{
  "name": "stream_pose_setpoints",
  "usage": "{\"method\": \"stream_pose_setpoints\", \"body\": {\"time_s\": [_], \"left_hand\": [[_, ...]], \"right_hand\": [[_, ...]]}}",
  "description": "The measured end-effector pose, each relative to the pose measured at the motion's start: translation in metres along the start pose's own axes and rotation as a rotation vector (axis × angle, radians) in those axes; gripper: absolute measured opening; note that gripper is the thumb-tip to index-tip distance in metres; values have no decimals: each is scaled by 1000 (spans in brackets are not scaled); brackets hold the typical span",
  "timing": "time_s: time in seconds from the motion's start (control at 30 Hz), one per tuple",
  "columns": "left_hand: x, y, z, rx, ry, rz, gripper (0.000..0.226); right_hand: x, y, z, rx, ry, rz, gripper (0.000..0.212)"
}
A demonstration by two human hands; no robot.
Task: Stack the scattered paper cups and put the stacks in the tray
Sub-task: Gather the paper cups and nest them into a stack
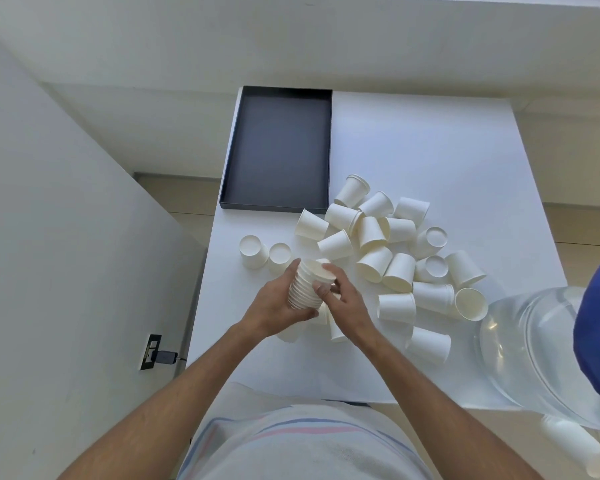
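My left hand (278,303) grips a stack of several white paper cups (305,285), held tilted above the white table (430,140). My right hand (343,296) holds the stack's upper end, thumb and fingers on the top cup. Many loose white cups (399,244) lie scattered on their sides to the right of my hands. Two cups (253,251) stand upside down to the left. The black tray (279,147) lies at the table's far left with nothing in it. A few cups sit hidden partly beneath my hands.
A large clear water bottle (534,348) with a blue cap lies at the table's right front corner. A cup stack (575,448) lies on the floor at lower right. A grey wall with a socket (151,351) runs along the left.
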State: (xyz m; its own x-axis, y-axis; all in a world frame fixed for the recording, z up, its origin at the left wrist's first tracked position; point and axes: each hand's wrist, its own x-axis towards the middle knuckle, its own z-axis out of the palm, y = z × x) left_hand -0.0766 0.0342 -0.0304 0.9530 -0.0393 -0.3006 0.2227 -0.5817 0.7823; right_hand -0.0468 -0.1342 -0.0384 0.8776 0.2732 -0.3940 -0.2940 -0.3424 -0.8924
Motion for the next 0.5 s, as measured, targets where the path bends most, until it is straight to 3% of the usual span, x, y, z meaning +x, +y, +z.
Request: {"method": "stream_pose_setpoints", "body": {"time_s": [0.1, 0.2, 0.37, 0.5], "left_hand": [[3, 6, 2, -32, 7, -11, 95], [7, 10, 6, -83, -26, -8, 95], [14, -1, 5, -193, -94, 31, 102], [21, -20, -8, -188, 78, 25, 85]], "right_hand": [[-4, 4, 8, 111, -71, 62, 74], [-4, 6, 11, 182, -37, 86, 89], [1, 7, 4, 200, 47, 96, 86], [8, 13, -8, 138, 119, 99, 68]]}}
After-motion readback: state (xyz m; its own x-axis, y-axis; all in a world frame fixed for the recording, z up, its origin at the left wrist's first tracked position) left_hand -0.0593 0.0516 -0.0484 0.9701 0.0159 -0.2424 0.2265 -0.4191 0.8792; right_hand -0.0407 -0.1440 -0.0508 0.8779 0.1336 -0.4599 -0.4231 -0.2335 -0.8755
